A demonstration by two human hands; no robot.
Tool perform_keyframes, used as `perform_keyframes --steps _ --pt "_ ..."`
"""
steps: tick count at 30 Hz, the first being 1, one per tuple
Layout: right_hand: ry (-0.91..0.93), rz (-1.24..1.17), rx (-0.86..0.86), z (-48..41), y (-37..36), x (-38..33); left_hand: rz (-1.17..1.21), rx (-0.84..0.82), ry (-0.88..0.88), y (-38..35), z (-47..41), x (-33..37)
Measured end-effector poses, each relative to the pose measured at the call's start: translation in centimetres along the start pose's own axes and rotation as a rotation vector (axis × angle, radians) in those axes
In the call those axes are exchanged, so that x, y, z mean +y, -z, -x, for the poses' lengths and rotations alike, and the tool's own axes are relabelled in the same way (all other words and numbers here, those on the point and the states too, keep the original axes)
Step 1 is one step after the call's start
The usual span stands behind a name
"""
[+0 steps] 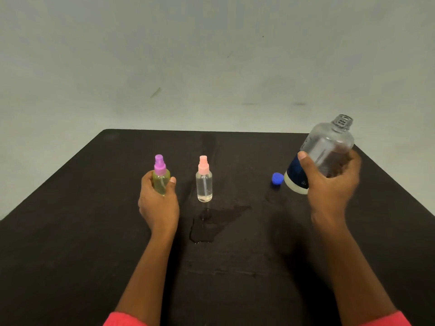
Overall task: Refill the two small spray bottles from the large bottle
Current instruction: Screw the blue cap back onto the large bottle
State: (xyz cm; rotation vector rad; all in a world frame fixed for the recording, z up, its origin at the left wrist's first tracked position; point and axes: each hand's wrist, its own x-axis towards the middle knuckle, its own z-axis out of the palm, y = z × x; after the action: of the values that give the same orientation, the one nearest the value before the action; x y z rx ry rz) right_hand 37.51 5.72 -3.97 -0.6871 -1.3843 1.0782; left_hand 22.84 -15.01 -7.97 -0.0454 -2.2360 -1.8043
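Left hand [157, 203] gripped the purple-capped spray bottle [160, 177], fingers and thumb curled round its yellowish body; the bottle was upright, cap on. Pink-capped spray bottle [204, 184] stood free at 3 o'clock of that hand, near but not touching, with clear liquid inside. Right hand [329, 184] grasped the large bottle [324, 151] round its middle; it was uncapped and tilted, neck toward 1 o'clock. Blue cap [277, 178] lay on the tabletop [70, 208] at 9 o'clock of its base, just beside. Puddle [211, 222] at 6 o'clock of the pink-capped bottle.
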Motion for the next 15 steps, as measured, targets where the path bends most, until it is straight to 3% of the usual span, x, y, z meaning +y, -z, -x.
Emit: perform_keyframes --steps 15 --pt "0.031 -0.006 -0.267 3.7 -2.3 0.5 -0.031 -0.001 0.049 0.0 -0.3 -0.4"
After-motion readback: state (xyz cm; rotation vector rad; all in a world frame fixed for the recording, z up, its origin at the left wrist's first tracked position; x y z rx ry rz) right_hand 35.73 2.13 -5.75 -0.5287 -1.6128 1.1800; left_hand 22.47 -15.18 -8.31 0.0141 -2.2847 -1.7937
